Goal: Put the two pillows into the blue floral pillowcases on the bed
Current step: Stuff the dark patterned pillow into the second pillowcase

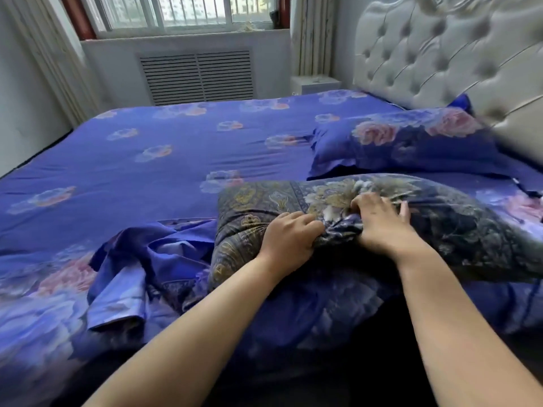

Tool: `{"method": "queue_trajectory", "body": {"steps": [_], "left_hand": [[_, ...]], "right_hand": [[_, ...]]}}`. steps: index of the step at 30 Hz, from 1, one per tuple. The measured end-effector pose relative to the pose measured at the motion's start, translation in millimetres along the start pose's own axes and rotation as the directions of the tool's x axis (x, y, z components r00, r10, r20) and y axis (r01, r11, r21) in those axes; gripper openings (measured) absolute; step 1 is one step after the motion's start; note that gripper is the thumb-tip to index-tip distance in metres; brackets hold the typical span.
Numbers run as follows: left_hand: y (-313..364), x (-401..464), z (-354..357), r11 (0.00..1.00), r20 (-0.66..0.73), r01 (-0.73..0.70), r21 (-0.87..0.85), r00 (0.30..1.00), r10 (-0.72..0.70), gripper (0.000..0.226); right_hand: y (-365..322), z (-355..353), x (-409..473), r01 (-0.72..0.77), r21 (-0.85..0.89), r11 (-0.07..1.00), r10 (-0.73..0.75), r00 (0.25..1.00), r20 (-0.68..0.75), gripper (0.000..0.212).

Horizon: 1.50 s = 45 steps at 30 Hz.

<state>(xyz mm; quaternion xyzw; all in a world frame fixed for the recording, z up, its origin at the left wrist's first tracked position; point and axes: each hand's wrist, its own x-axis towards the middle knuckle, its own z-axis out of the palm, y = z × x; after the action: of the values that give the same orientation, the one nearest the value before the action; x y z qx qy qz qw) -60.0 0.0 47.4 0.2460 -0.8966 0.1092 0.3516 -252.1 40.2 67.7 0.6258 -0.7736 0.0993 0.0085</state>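
Blue floral bedding covers the bed under a tufted headboard. One dark patterned pillow lies directly ahead, long axis left to right; both hands, left and right, pinch its bunched cover at mid-length. One empty pillowcase lies crumpled left of it, nearer the left hand; one cased pillow sits beyond.

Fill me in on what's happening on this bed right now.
A person is working on a dark patterned pillow lying on the near side of the bed. Both the left hand and the right hand grip bunched fabric at its middle. A loose blue floral pillowcase lies crumpled to the left of it. By the tufted headboard, another pillow already sits in its blue floral case, so one seems done.
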Motion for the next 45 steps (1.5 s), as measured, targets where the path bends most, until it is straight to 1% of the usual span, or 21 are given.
{"method": "queue_trajectory", "body": {"steps": [2, 4, 5, 7, 9, 10, 11, 14, 17, 20, 23, 26, 30, 31, 33, 35, 38, 40, 42, 43, 45], "left_hand": [[3.5, -12.0, 5.9, 0.998, 0.079, 0.034, 0.044, 0.996, -0.038, 0.018], [4.0, -22.1, 2.2, 0.985, 0.076, 0.137, 0.106, 0.986, -0.146, 0.031], [5.0, -27.7, -2.6, 0.977, 0.068, 0.175, 0.126, 0.980, -0.184, 0.038], [9.0, -41.0, -11.2, 0.971, 0.065, 0.178, 0.157, 0.980, -0.190, 0.054], [14.7, -57.7, -15.9, 0.964, 0.092, 0.146, 0.223, 0.981, -0.170, 0.070], [19.0, -66.0, -16.1, 0.953, 0.117, 0.137, 0.271, 0.978, -0.174, 0.078], [23.3, -74.2, -15.8, 0.934, 0.159, 0.136, 0.329, 0.967, -0.197, 0.088], [33.0, -95.4, -10.8, 0.893, 0.270, 0.106, 0.438, 0.932, -0.244, 0.112], [25.5, -100.4, -12.6, 0.869, 0.218, 0.118, 0.481, 0.944, -0.249, 0.095], [2.2, -79.8, -18.0, 0.869, 0.202, 0.176, 0.462, 0.934, -0.296, 0.088], [-14.6, -43.2, -23.9, 0.874, 0.298, 0.220, 0.434, 0.880, -0.369, 0.095], [-29.5, -11.0, -19.3, 0.891, 0.473, 0.184, 0.415, 0.793, -0.384, 0.096], [-52.6, 21.3, -5.4, 0.916, 0.638, 0.165, 0.366, 0.672, -0.376, 0.101], [-58.9, 27.9, -0.6, 0.920, 0.681, 0.183, 0.347, 0.625, -0.381, 0.103], [-71.4, 36.3, 9.5, 0.916, 0.743, 0.218, 0.338, 0.535, -0.402, 0.107], [-80.5, 40.9, 20.4, 0.912, 0.772, 0.223, 0.344, 0.485, -0.410, 0.107], [-86.9, 39.4, 34.6, 0.885, 0.773, 0.273, 0.378, 0.434, -0.464, 0.102], [-88.1, 38.3, 34.5, 0.862, 0.772, 0.312, 0.399, 0.393, -0.499, 0.087], [-87.5, 37.1, 31.3, 0.854, 0.765, 0.332, 0.401, 0.392, -0.511, 0.059], [-87.3, 34.5, 29.6, 0.851, 0.745, 0.341, 0.399, 0.421, -0.517, 0.049], [-84.0, 26.6, 27.6, 0.853, 0.673, 0.342, 0.395, 0.524, -0.522, 0.040]], "right_hand": [[-1.7, -7.7, 1.9, -0.007, 0.039, 0.999, -0.003, 0.972, 0.233, 0.064], [-5.2, -22.7, 15.1, 0.058, 0.174, 0.983, -0.113, 0.939, 0.325, 0.074], [-8.7, -30.7, 24.0, 0.090, 0.271, 0.958, -0.185, 0.918, 0.350, 0.071], [-21.1, -41.5, 43.6, 0.110, 0.491, 0.864, -0.272, 0.923, 0.273, 0.055], [-39.5, -35.2, 66.7, 0.139, 0.596, 0.791, -0.224, 0.972, 0.072, 0.041], [-47.9, -26.8, 76.3, 0.148, 0.571, 0.808, -0.186, 0.982, 0.010, 0.044], [-56.2, -16.8, 84.4, 0.146, 0.502, 0.852, -0.170, 0.985, 0.002, 0.051], [-70.8, 15.6, 97.7, 0.121, 0.169, 0.978, -0.154, 0.968, 0.198, 0.074], [-80.6, 21.1, 104.7, 0.153, 0.053, 0.987, -0.162, 0.953, 0.255, 0.083], [-88.7, 18.0, 103.4, 0.234, -0.039, 0.971, -0.206, 0.912, 0.353, 0.071], [-89.0, 22.1, 96.4, 0.266, -0.058, 0.962, -0.211, 0.864, 0.457, 0.038], [-85.1, 20.9, 80.5, 0.226, 0.037, 0.974, -0.213, 0.837, 0.504, 0.023], [-70.1, 18.3, 57.8, 0.155, 0.173, 0.973, -0.223, 0.835, 0.503, 0.043], [-65.9, 18.8, 54.8, 0.099, 0.216, 0.971, -0.197, 0.844, 0.500, 0.043], [-62.4, 20.0, 49.5, 0.085, 0.245, 0.966, -0.196, 0.856, 0.479, 0.042], [-61.4, 22.2, 45.7, 0.066, 0.275, 0.959, -0.195, 0.859, 0.473, 0.064], [-63.6, 19.5, 41.2, 0.150, 0.174, 0.973, -0.215, 0.862, 0.460, 0.090], [-70.1, 18.5, 43.1, 0.234, 0.062, 0.970, -0.235, 0.847, 0.478, 0.115], [-82.1, 23.1, 46.9, 0.314, -0.066, 0.947, -0.249, 0.850, 0.464, 0.133], [-90.3, 28.2, 48.8, 0.318, -0.121, 0.940, -0.242, 0.875, 0.419, 0.134], [-103.4, 36.3, 53.0, 0.275, -0.203, 0.940, -0.211, 0.934, 0.288, 0.126]]}}
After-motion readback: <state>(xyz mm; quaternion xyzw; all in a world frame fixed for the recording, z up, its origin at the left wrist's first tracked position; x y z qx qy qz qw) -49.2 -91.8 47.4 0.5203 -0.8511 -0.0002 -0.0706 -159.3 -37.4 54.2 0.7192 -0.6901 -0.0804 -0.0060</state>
